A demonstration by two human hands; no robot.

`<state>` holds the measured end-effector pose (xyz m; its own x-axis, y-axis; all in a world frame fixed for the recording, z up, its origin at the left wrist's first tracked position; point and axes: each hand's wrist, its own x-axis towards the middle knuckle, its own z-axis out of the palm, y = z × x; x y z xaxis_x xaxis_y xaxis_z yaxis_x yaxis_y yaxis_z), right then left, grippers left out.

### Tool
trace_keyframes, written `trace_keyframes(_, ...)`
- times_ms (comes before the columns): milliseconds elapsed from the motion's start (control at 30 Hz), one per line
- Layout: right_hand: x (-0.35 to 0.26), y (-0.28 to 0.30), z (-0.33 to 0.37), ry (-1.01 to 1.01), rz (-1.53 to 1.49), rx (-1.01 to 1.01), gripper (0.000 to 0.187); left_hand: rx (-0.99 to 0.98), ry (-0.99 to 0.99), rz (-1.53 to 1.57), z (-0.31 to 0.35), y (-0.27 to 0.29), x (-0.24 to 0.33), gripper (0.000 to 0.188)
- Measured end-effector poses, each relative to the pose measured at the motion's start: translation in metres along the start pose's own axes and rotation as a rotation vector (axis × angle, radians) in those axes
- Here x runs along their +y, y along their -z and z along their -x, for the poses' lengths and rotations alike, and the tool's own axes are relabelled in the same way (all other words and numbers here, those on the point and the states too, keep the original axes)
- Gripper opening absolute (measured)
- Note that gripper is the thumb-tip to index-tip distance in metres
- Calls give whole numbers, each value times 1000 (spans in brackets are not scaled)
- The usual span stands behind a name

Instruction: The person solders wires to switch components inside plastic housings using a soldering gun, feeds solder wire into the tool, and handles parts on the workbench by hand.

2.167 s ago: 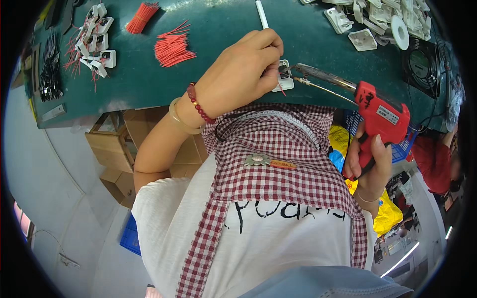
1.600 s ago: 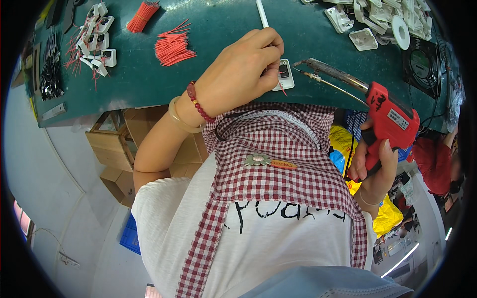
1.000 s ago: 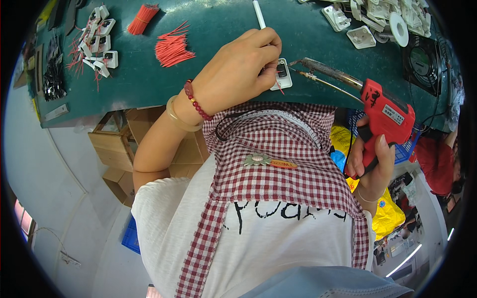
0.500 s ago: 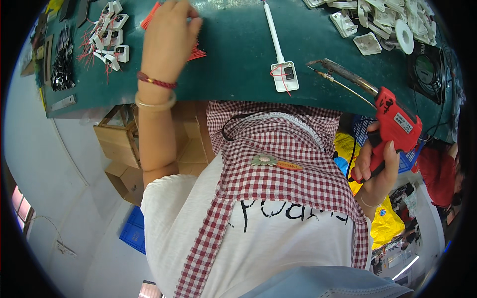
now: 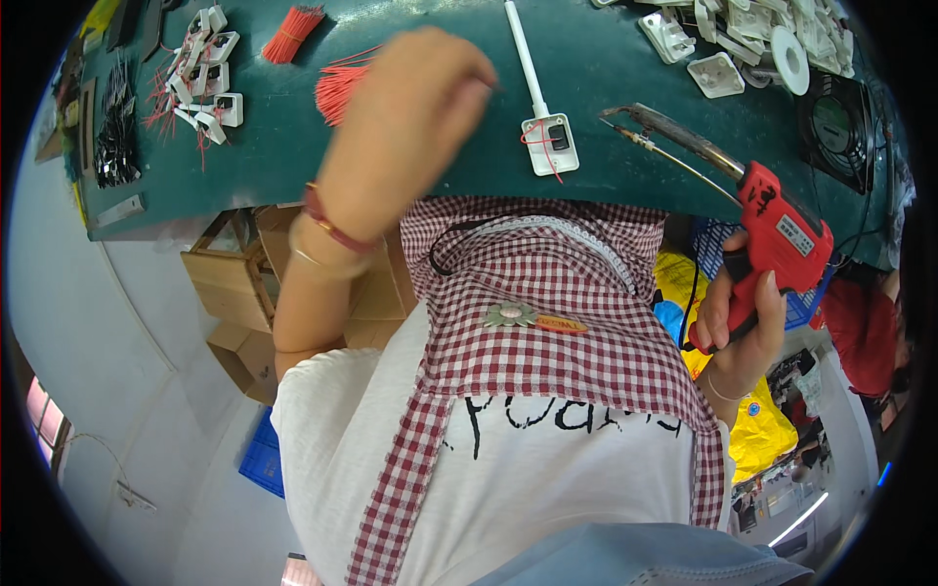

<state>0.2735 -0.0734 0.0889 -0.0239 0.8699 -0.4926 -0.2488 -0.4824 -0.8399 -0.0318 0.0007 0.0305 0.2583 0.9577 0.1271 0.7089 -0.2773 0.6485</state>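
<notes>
My right hand is wrapped round the grip of a red soldering gun. Its metal tip and thin feed tube point left over the table edge. My left hand hovers over the table, fingers curled together and slightly blurred; what they hold, if anything, is hidden. Partly behind that hand lies a bundle of red wires, with another red wire bundle farther off. Between my hands rests a white plastic housing with a black part, a red wire and a long white tube.
Several white housings with red wires lie at the left, beside black wires. Loose white plastic parts, a white spool and a black fan occupy the right. Cardboard boxes stand below the green table.
My left hand has moved right and nearer from the red wires, uncovering the far bundle. My right hand and the soldering gun have hardly moved.
</notes>
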Motion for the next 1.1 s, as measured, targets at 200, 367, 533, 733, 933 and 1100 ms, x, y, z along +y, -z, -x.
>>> trace_keyframes(200, 0, -4, 4, -56, 61, -15, 46, 13, -100, 42, 15, -48, 25, 16)
trace_keyframes(367, 1, -2, 6, -117, 71, -23, 45, 40, -92, -3, 18, -58, 23, 18)
trace_keyframes(533, 2, 1, 4, -150, 52, -68, 41, 13, -104, -23, 16, -58, 24, 17)
trace_keyframes(733, 3, 0, 5, -157, 57, -37, 38, -22, -74, 20, 17, -56, 22, 14)
trace_keyframes(933, 5, 2, 7, -178, 61, -51, 36, -25, -75, 33, 17, -56, 21, 14)
trace_keyframes(1100, 5, 1, 9, -183, 69, -10, 36, -38, -78, 44, 16, -55, 20, 15)
